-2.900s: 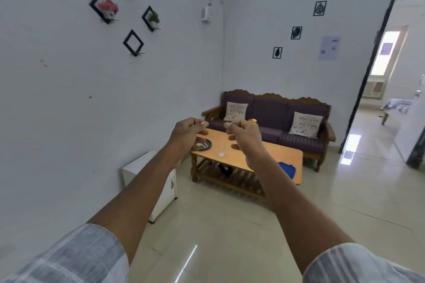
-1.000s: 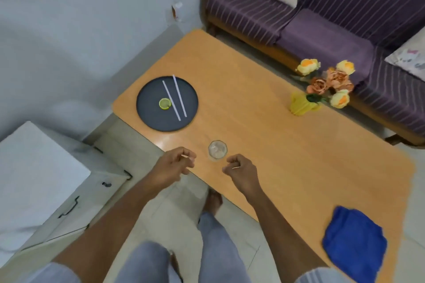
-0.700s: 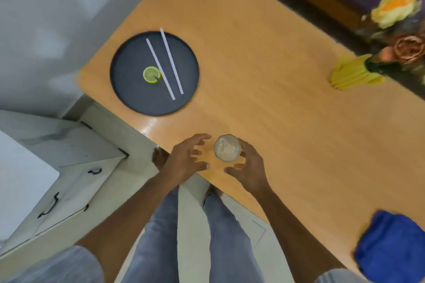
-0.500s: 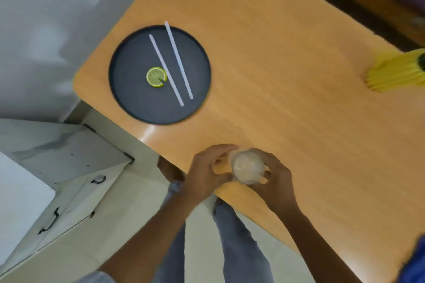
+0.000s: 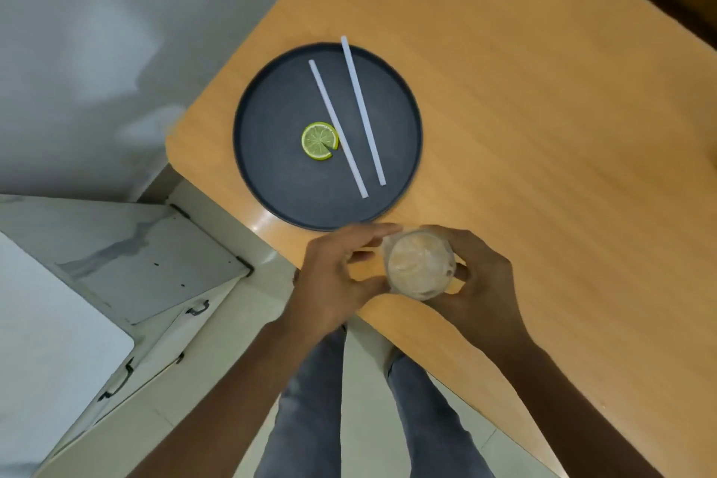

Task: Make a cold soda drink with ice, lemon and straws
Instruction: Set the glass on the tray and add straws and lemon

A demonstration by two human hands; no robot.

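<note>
Cabinet: white, low, left of table, beside its near-left corner.
Tray: dark, round, on table near left edge; just beyond both hands.
Lemon slice: on tray, left of straws, notch cut out.
Straws: two, white, lying side by side on tray; one far end over rim.
Left hand: fingers curled against glass's left side, thumb below.
Glass: clear, upright, near table's front edge, gripped from both sides.
Right hand: wrapped round glass's right side.
Table: wooden; bare, open surface right of tray and glass.
</note>
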